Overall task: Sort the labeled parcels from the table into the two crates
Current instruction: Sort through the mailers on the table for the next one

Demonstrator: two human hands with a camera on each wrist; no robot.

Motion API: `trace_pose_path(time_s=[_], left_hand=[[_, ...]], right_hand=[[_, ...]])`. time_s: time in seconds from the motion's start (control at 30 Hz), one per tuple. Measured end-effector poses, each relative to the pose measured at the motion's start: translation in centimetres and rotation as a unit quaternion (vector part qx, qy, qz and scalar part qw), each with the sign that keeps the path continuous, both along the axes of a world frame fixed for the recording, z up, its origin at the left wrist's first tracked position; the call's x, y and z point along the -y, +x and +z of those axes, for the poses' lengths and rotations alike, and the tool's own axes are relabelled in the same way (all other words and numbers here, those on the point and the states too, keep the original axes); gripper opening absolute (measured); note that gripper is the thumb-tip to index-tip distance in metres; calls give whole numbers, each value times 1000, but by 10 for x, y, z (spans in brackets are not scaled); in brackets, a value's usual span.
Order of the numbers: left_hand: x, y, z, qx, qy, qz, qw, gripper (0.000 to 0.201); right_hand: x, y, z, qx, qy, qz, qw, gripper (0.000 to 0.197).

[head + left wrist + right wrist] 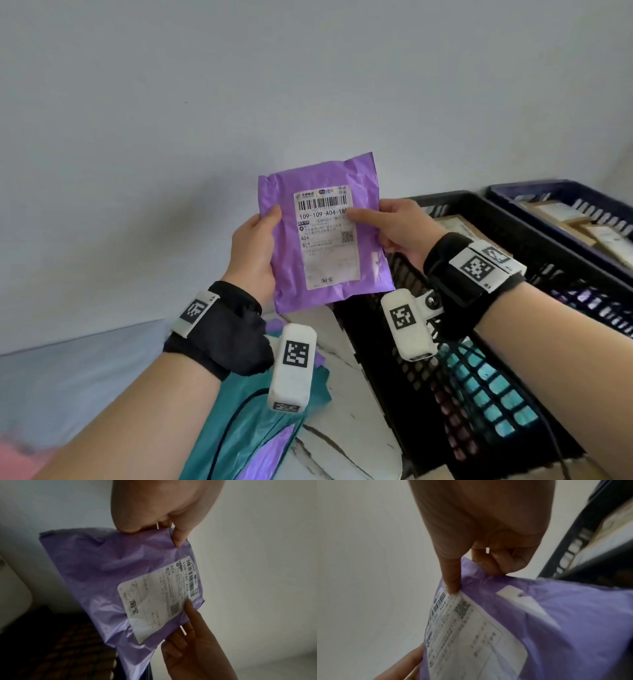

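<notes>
I hold a purple plastic parcel (pixel 322 178) upright in front of the grey wall, its white label (pixel 327 236) facing me and reading 109-109-A04. My left hand (pixel 255 240) grips its left edge, thumb on the front. My right hand (pixel 394 226) pinches the right edge, thumb across the label's barcode corner. The left wrist view shows the same parcel (pixel 106 574) pinched at the top by my left hand (pixel 163 524), with the right hand (pixel 193 635) below. In the right wrist view my right hand (pixel 471 568) holds the parcel (pixel 573 615). A black crate (pixel 513 236) and a dark blue crate (pixel 561 192) stand at the right.
More soft parcels, teal (pixel 246 421) and purple (pixel 274 445), lie on the white marble table (pixel 346 411) under my left wrist. Both crates hold brown boxes (pixel 460 222) with labels. The black crate's mesh wall shows coloured parcels inside. A wall rises close behind.
</notes>
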State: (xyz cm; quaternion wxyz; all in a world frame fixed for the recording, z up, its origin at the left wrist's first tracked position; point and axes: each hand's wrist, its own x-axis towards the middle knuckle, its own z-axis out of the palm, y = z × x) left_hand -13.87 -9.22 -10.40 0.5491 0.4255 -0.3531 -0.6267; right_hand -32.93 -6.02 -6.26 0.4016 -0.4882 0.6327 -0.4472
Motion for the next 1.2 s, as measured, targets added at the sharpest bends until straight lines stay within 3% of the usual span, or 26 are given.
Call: trace_pose_path(time_s=[0.07, 0.3, 0.37, 0.5, 0.57, 0.67, 0.73, 0.87, 0.97, 1.07, 1.2], left_hand=[[-5, -31, 6, -17, 2, -35, 999, 16], [-30, -128, 28, 4, -34, -115, 993, 9], [-33, -153, 32, 15, -42, -96, 994, 6], [-37, -211, 34, 58, -45, -35, 997, 18], [-37, -239, 29, 58, -41, -11, 997, 9], [-34, -276, 18, 59, -33, 19, 998, 33], [-36, -292, 12, 63, -16, 28, 998, 29], [-38, -300, -14, 116, 49, -21, 992, 14], [-39, -297, -27, 117, 106, -82, 984, 21], [-36, -298, -31, 142, 122, -79, 979, 19], [-35, -301, -34, 206, 125, -90, 966, 7]], right_hand=[[-10, -31, 10, -21, -3, -28, 999, 34], [-40, -153, 33, -20, -44, -114, 992, 17], [-44, -186, 32, -13, -51, -126, 991, 18], [-52, -251, 22, -26, -35, -112, 993, 20], [-54, -280, 14, -62, -18, -92, 994, 24], [-48, -310, 1, -106, 5, -52, 993, 20], [-37, -316, -14, -152, 53, 0, 987, 17], [-28, -294, -61, -221, 221, 173, 934, 12], [-30, -271, -95, -264, 313, 241, 880, 16], [-29, -266, -115, -365, 336, 254, 830, 26], [-23, -277, -129, -404, 304, 264, 821, 38]])
